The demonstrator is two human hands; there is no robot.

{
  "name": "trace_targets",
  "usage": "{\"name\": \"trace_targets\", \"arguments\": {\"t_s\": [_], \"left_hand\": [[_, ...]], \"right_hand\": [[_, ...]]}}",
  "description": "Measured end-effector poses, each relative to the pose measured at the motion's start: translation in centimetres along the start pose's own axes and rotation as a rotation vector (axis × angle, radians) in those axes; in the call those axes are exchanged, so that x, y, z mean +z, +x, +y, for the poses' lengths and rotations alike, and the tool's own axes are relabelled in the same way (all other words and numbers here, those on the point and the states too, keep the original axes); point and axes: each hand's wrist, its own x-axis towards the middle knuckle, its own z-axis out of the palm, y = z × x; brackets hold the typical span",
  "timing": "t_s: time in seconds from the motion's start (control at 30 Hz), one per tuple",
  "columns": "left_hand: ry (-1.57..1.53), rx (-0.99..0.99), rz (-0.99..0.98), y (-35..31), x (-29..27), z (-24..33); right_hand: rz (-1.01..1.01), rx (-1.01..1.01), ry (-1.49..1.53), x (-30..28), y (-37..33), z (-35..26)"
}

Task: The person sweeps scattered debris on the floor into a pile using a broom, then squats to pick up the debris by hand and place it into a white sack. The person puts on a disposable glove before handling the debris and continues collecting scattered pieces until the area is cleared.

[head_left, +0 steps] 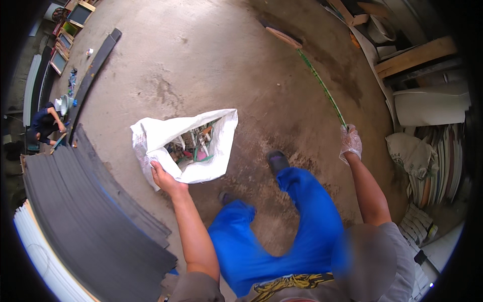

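My bare left hand [166, 178] grips the near rim of a white woven sack [201, 173], fingers curled over its edge. The sack's mouth gapes upward, and mixed scraps [193, 143] in green, pink, orange and white show inside. Off to the right, my right hand [351, 141] wears a thin clear plastic glove and is closed round the end of a green patterned broom handle [322, 83]. The handle slants away to a flat, brownish broom head [284, 38] on the concrete floor, well apart from the sack.
Long dark grey panels [95, 201] are stacked at left, beside a long dark strip [95, 70]. Another person [45, 123] crouches at far left. Boards [417, 58] and a white bag [412, 151] line the right. My shoes [277, 162] stand just beyond my blue trousers.
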Motion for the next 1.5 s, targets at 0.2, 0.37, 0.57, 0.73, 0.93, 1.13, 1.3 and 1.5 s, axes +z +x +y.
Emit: {"name": "trace_targets", "arguments": {"t_s": [0.2, 0.37, 0.57, 0.73, 0.93, 1.13, 1.3, 1.5], "left_hand": [[-0.074, -0.05, -0.069, 1.4, -2.3, 15.8], [-0.22, -0.238, -0.172, 0.4, -3.1, 24.3], [-0.241, -0.328, -0.181, -3.4, -0.5, 27.0], [-0.282, -0.427, -0.272, -7.9, 1.7, 28.0], [-0.273, -0.458, -0.327, -11.7, 6.1, 26.6], [-0.235, -0.499, -0.227, -13.3, 8.1, 25.3], [-0.15, -0.464, -0.189, -13.4, 9.1, 23.0], [-0.016, -0.388, -0.07, -13.4, 11.5, 23.0]], "right_hand": [[-0.082, 0.008, -0.012, -13.1, -8.7, -2.4], [-0.168, -0.026, -0.005, -21.8, -13.9, -8.0], [-0.252, -0.063, 0.039, -27.3, -17.7, -10.4], [-0.331, 0.008, -0.013, -27.6, -21.0, -9.9], [-0.448, -0.072, -0.055, -25.0, -20.8, -7.6], [-0.72, -0.286, -0.128, -16.4, -17.0, -8.4], [-0.764, -0.289, -0.091, -10.4, -12.7, -10.7], [-0.817, 0.007, -0.187, -16.5, -2.4, -10.6]]}}
